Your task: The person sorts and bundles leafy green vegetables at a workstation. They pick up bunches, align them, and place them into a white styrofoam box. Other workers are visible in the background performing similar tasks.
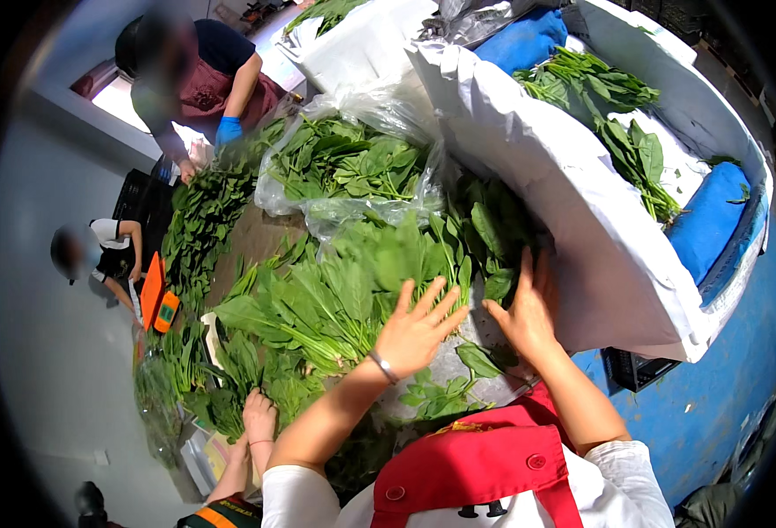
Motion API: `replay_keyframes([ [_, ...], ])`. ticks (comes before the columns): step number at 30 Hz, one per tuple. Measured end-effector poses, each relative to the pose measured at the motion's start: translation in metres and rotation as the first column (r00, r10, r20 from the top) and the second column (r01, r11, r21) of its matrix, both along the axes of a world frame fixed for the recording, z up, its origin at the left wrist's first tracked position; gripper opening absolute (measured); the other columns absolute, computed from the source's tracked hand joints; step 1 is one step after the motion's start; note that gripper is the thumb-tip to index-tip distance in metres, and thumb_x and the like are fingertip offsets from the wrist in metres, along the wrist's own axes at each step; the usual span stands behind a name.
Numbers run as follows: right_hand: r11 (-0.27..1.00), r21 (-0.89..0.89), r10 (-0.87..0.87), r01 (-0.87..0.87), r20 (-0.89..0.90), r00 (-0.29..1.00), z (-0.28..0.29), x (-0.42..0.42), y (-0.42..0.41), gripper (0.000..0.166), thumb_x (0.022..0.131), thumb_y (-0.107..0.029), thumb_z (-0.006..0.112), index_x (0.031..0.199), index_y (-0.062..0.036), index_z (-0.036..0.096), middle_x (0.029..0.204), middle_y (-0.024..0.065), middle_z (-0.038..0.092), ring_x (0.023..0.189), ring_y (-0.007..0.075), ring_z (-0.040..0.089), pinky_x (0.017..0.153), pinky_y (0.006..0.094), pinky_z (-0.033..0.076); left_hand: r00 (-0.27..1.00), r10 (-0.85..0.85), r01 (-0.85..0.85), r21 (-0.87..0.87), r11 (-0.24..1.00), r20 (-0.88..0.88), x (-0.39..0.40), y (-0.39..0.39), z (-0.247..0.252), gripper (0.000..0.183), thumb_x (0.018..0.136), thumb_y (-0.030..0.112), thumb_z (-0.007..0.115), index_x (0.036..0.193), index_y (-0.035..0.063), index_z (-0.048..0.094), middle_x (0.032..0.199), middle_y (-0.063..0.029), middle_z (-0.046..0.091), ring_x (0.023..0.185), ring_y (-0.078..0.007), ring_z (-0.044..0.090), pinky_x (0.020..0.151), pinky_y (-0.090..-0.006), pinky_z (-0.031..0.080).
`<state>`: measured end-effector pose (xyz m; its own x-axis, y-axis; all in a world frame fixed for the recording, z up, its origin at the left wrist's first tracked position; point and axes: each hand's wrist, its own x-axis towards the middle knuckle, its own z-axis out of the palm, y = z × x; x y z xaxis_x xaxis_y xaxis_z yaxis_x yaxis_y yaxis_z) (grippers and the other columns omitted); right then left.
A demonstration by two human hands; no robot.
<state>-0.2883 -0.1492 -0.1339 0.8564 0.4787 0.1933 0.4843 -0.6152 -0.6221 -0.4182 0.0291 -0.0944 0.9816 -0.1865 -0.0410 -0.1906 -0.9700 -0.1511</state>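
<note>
My left hand (418,327), with a metal bangle at its wrist, spreads its fingers over the near edge of a pile of spinach-like leafy greens (335,290). To its right, my right hand (530,310) has its thumb apart, beside dark leaves (487,231) and the white sheet wall of a large container; some of its fingers are in shadow. Neither hand grips anything that I can see. Loose leafy sprigs (444,393) lie on the grey tabletop near my red apron. Beyond the pile, an open clear plastic bag (282,191) holds more greens.
The large white-lined container (579,231) at right holds greens and blue rolls (711,221). A co-worker with a blue glove (228,130) stands across the table; another is at far left near an orange scale (166,312). A third person's hands (258,419) touch greens at lower left.
</note>
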Motion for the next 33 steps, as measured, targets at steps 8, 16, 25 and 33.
replay_keyframes([
  [8,0.818,0.533,0.058,0.216,-0.449,0.892,-0.009,0.008,0.003,0.077,0.075,-0.001,0.062,0.146,-0.0028,0.031,0.119,0.0178,0.057,0.102,0.0228,0.058,0.085,0.0312,0.048,0.939,0.33,-0.339,-0.102,0.935,-0.095,-0.005,0.013,-0.015,0.043,0.089,0.036,0.058,0.126,0.0136,0.058,0.133,-0.0132,0.053,0.136,-0.0353,0.035,0.114,-0.0617,0.007],
  [16,0.692,0.634,0.152,0.346,-0.596,0.788,-0.02,-0.02,0.015,0.054,0.084,0.001,0.062,0.135,0.004,0.042,0.111,0.0108,0.055,0.098,0.0161,0.056,0.087,0.0289,0.047,0.716,0.646,-0.457,-0.878,0.146,-0.265,0.004,-0.029,-0.039,0.045,0.088,0.019,0.065,0.125,-0.0038,0.054,0.109,-0.0177,0.064,0.093,-0.0246,0.065,0.08,-0.0352,0.052],
  [25,0.724,0.602,0.278,0.336,-0.701,0.657,-0.037,-0.04,0.017,0.056,0.086,0.0,0.062,0.137,0.0056,0.04,0.093,0.0036,0.057,0.084,0.0112,0.056,0.077,0.0239,0.047,0.731,0.539,-0.395,-0.904,-0.165,-0.418,0.017,-0.03,-0.069,0.04,0.091,0.018,0.065,0.123,-0.003,0.053,0.103,-0.0085,0.064,0.083,-0.0134,0.06,0.072,-0.0274,0.05],
  [33,0.93,0.365,0.106,-0.046,-0.144,0.984,-0.005,-0.037,0.021,0.062,0.076,-0.008,0.073,0.131,0.0001,0.046,0.115,0.0191,0.051,0.101,0.0315,0.055,0.087,0.0371,0.046,0.692,0.437,-0.29,-0.775,-0.561,-0.575,0.001,-0.014,-0.078,0.02,0.094,0.014,0.061,0.106,0.0005,0.053,0.095,-0.0056,0.064,0.075,-0.0109,0.061,0.063,-0.0255,0.051],
])
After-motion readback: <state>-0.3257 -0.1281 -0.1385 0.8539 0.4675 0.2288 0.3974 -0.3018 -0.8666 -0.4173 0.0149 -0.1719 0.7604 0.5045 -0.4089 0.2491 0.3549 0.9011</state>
